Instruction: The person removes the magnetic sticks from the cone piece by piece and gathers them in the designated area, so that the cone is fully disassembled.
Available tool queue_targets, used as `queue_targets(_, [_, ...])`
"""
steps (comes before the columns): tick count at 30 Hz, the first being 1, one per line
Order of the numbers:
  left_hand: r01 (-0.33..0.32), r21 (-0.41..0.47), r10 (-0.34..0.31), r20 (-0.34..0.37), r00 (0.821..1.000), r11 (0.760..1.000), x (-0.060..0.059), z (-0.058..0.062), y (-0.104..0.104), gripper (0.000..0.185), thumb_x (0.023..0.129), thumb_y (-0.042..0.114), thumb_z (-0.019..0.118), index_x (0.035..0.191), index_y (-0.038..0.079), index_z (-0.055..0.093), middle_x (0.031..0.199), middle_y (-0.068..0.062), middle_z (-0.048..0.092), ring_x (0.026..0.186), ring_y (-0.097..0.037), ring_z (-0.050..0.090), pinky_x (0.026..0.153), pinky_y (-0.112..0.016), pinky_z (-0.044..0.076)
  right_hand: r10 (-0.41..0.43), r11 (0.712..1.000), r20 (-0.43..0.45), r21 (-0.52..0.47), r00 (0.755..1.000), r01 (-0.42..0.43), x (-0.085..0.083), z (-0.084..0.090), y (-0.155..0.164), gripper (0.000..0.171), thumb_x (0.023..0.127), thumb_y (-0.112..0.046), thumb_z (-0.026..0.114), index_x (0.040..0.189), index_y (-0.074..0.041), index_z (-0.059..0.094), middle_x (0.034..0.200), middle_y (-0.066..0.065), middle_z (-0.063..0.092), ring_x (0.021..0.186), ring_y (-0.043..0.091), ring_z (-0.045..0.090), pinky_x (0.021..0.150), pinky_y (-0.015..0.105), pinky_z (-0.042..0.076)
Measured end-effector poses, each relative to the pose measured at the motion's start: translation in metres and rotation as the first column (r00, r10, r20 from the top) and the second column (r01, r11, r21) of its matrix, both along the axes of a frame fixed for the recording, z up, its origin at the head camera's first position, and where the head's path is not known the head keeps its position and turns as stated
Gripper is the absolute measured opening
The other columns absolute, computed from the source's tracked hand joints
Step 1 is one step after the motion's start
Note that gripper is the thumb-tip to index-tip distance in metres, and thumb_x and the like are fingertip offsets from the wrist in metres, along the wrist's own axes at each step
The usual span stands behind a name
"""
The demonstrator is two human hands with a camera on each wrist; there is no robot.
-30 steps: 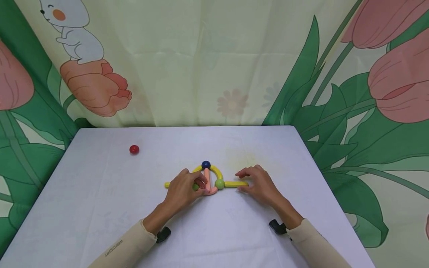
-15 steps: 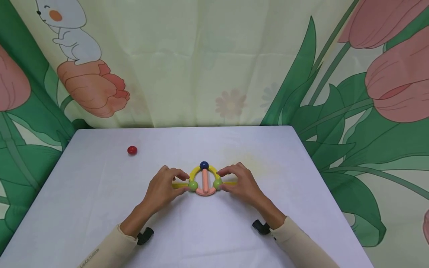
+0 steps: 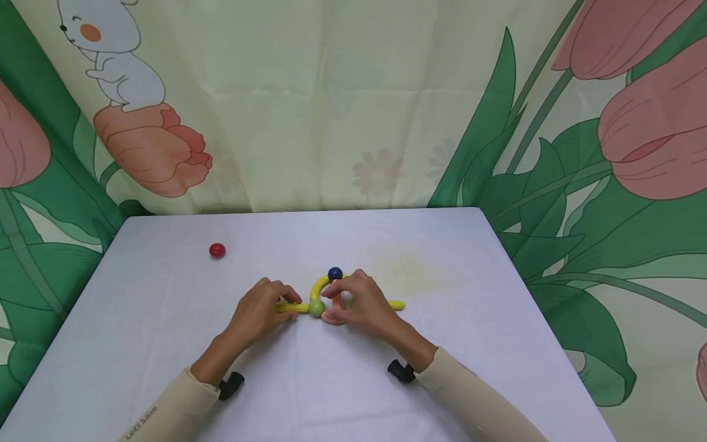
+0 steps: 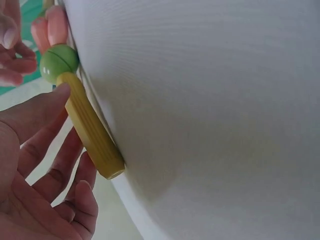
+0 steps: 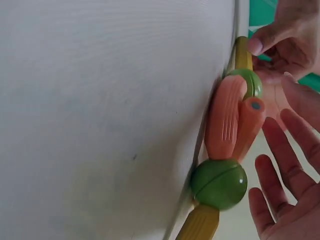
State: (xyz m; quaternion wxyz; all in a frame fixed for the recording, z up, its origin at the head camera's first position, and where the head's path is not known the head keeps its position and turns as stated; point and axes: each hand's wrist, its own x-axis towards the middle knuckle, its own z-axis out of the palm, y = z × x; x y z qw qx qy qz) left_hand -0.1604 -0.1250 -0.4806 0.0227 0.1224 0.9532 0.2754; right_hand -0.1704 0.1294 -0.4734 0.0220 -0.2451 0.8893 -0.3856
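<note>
Left arm (image 3: 171, 405) and right arm (image 3: 469, 393): both are slanting forward and inward. Left hand (image 3: 261, 311): thumb (image 4: 37, 107) is opposing the fingers in a pinch; outer fingers are curling loosely. Right hand (image 3: 363, 306): thumb and fingers are standing apart, fingers bending slightly.

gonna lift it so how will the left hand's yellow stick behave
The yellow stick is probably stiff, as it looks straight and chunky. Its ridged side should help against slipping. Lifting it may bring the green ball at its end, which it touches.
</note>
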Motion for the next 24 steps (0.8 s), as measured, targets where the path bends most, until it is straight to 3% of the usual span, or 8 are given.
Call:
queue_targets(6, [0.015, 0.018, -0.015, 0.001, 1.000, 1.000, 0.000, -0.003, -0.001, 0.021, 0.080, 0.016, 0.094, 0.097, 0.020, 0.082, 0.090, 0.008, 0.073, 0.088, -0.014, 0.058, 0.076, -0.030, 0.048, 0.045, 0.994, -0.043, 0.100, 0.998, -0.041, -0.006, -0.003, -0.015, 0.031, 0.081, -0.021, 0.095, 0.109, -0.021, 0.083, 0.071, -0.003, 0.065, 0.097, 0.015, 0.054, 0.086, 0.031, 0.044])
queue_targets(9, [0.020, 0.020, -0.020, 0.001, 1.000, 1.000, 0.000, -0.004, -0.001, 0.022, 0.080, 0.016, 0.094, 0.097, 0.020, 0.081, 0.088, 0.008, 0.073, 0.088, -0.014, 0.059, 0.076, -0.030, 0.048, 0.059, 0.989, -0.088, 0.139, 0.994, -0.046, -0.008, -0.005, -0.021, 0.028, 0.080, -0.022, 0.095, 0.105, -0.022, 0.084, 0.067, -0.007, 0.064, 0.096, 0.013, 0.053, 0.087, 0.032, 0.043])
queue_targets(16, [0.006, -0.015, -0.006, 0.001, 1.000, 1.000, -0.001, -0.005, -0.001, 0.021, 0.078, 0.017, 0.096, 0.092, 0.019, 0.081, 0.083, 0.008, 0.069, 0.083, -0.013, 0.057, 0.074, -0.030, 0.047, 0.076, 0.971, -0.164, 0.238, 0.983, -0.036, -0.009, -0.007, -0.030, 0.025, 0.079, -0.022, 0.094, 0.103, -0.023, 0.085, 0.095, -0.012, 0.079, 0.095, 0.012, 0.054, 0.091, 0.033, 0.045])
queue_targets(24, [0.004, -0.032, -0.005, -0.011, 1.000, 0.999, 0.010, -0.006, 0.000, 0.025, 0.075, 0.019, 0.098, 0.088, 0.022, 0.077, 0.077, 0.009, 0.065, 0.071, -0.008, 0.055, 0.066, -0.027, 0.046, 0.054, 0.971, -0.175, 0.237, 0.983, -0.011, -0.007, -0.006, -0.033, 0.022, 0.080, -0.020, 0.094, 0.100, -0.020, 0.086, 0.094, -0.010, 0.081, 0.095, 0.014, 0.056, 0.088, 0.033, 0.047])
